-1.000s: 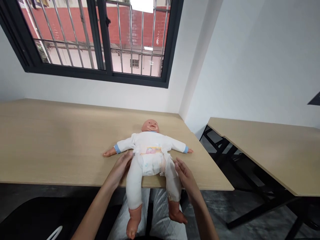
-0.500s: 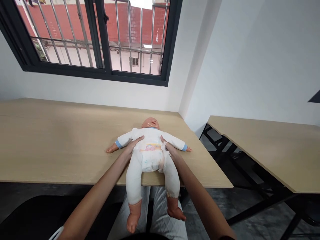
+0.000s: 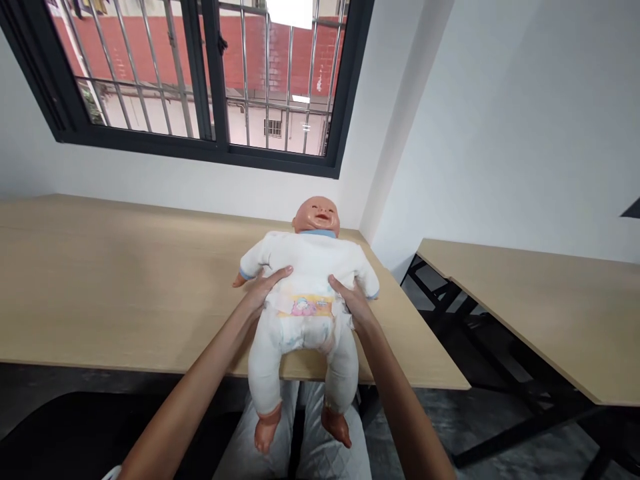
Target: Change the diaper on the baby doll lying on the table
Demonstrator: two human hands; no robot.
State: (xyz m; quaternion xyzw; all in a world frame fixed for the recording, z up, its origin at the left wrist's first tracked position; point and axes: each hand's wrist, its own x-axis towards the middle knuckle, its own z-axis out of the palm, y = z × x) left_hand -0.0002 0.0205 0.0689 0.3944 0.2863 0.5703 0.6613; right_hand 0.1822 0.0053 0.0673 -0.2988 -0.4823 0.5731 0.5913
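Observation:
A baby doll [image 3: 306,267] in a white suit with blue cuffs and a printed diaper is held upright above the near edge of the wooden table [image 3: 100,287], its head up and its legs dangling past the edge over my lap. My left hand [image 3: 265,288] is wrapped round the doll's torso on the left, under its arm. Opposite it, my right hand [image 3: 353,300] grips the torso's right side. Both thumbs lie across the doll's front, just above the diaper.
A second wooden table [image 3: 530,300] on a black frame stands to the right, with a gap of floor between the two. A barred window [image 3: 200,73] fills the wall behind. A black chair [image 3: 50,427] shows at the lower left.
Both hands slid up from the doll's hips to its torso and closed on it. The doll, which lay flat on the table, has been lifted upright, its arms now hanging down.

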